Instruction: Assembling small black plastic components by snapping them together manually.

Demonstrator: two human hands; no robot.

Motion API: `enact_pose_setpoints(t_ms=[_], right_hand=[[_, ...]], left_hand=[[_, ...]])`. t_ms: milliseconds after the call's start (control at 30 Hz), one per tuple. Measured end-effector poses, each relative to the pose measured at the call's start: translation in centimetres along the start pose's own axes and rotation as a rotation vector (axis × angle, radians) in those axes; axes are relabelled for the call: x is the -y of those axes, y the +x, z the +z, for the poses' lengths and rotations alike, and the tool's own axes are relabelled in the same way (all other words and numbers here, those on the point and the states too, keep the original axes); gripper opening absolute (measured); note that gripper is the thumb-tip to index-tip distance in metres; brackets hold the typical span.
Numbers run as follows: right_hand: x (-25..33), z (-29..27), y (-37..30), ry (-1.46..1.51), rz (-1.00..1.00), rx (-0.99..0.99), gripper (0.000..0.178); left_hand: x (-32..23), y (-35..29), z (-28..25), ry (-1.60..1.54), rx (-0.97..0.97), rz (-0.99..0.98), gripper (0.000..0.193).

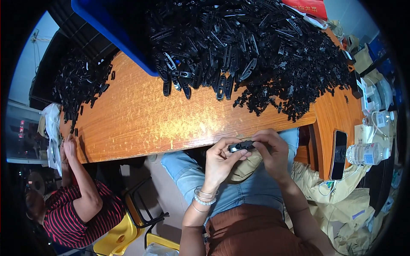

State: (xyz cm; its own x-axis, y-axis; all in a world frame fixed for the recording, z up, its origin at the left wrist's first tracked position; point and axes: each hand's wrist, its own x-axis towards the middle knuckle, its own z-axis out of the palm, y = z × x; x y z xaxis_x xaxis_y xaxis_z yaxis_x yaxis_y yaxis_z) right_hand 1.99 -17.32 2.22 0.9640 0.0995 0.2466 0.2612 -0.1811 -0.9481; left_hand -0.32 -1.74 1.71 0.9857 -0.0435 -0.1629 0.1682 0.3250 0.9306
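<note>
Over my lap, just off the table's near edge, my left hand (221, 161) grips a small oblong black plastic part (240, 146) between thumb and fingers. A pale shiny patch shows at its left end. The thumb and fingertips of my right hand (273, 152) are closed on its right end; whether a second, smaller piece is pinched there is too small to tell. Beyond my hands, a large heap of long black plastic parts (222, 47) covers the far side of the table. To its right spreads a pile of smaller black pieces (299, 77).
A blue bin (115, 36) lies tipped at the far left of the wooden table (162, 123). At left, a co-worker in a striped shirt (85, 213) reaches toward another black pile (81, 81). On the right are a phone (339, 155) and a plastic bottle (366, 154).
</note>
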Motion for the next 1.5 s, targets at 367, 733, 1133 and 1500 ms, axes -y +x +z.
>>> enact_pose_setpoints(t_ms=[367, 733, 1133, 1500], right_hand=[[-2.4, 0.1, -1.4, 0.267, 0.303, 0.206, 0.028], [-3.1, -0.9, -1.6, 0.08, 0.17, 0.576, 0.03], [-4.8, -3.1, 6.8, -0.799, -0.4, 0.017, 0.012], [-4.3, -2.7, 3.9, -0.338, -0.108, -0.095, 0.007]], left_hand=[[0.8, 0.0, -0.4, 0.146, -0.057, 0.052, 0.015], [-1.6, 2.4, -4.4, 0.766, 0.011, 0.369, 0.014], [-2.1, 12.2, -2.7, 1.335, -0.231, 0.471, 0.03], [-2.1, 4.9, -3.7, -0.002, -0.158, 0.14, 0.013]])
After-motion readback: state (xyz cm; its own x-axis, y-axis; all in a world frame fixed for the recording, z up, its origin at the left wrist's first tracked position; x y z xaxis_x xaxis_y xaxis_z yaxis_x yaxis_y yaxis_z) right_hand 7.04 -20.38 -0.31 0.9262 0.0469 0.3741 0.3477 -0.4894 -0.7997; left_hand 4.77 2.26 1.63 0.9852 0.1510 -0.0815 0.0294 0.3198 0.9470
